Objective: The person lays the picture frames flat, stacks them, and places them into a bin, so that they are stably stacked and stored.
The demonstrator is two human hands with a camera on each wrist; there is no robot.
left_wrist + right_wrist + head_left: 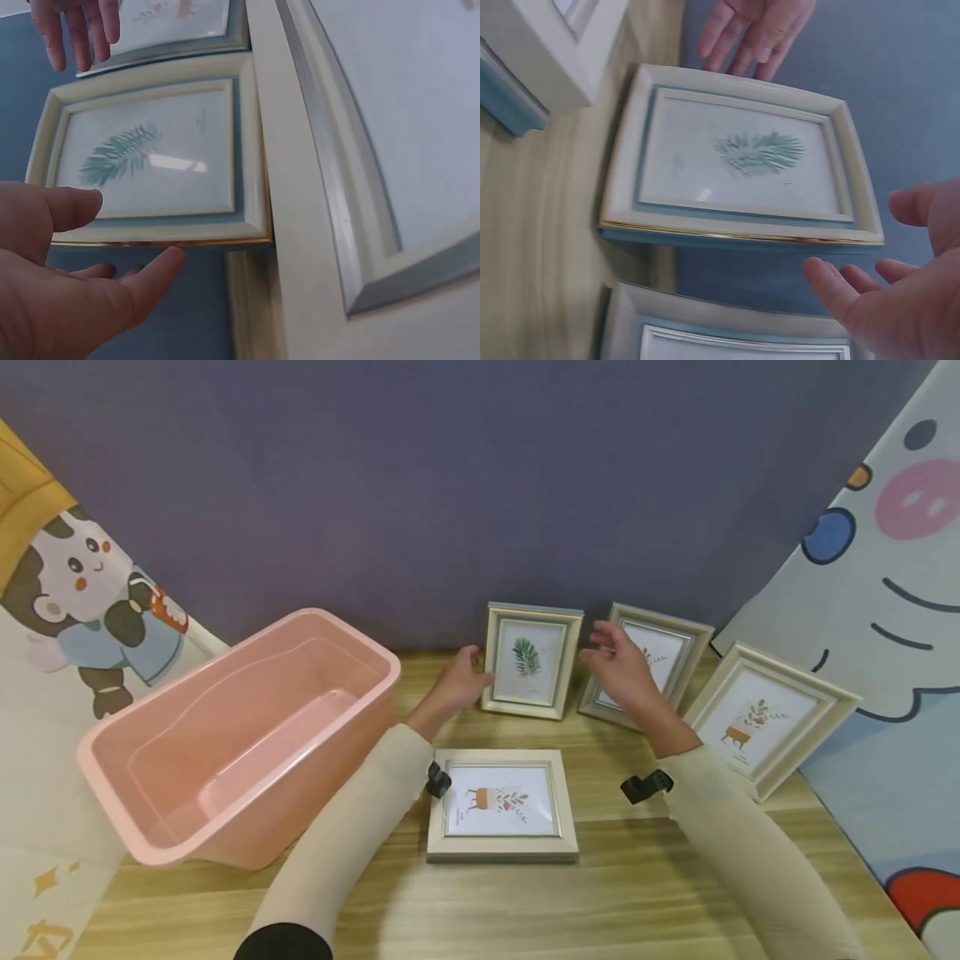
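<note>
A picture frame with a green leaf print stands upright by the dark wall, between the two hands. My left hand is at its left edge, fingers loosely extended and thumb beside the border. On the other side, my right hand is held with relaxed, spread fingers, a small gap away from the leaf frame. It overlaps a second standing frame in the head view, hiding part of its plant print. Closer to me, a cream frame with a potted-plant print lies flat, face up, below the left wrist.
A large pink plastic bin stands on the left of the wood-grain table. Another cream frame leans upright at the right, near the cartoon-printed panel. The dark wall rises behind the frames.
</note>
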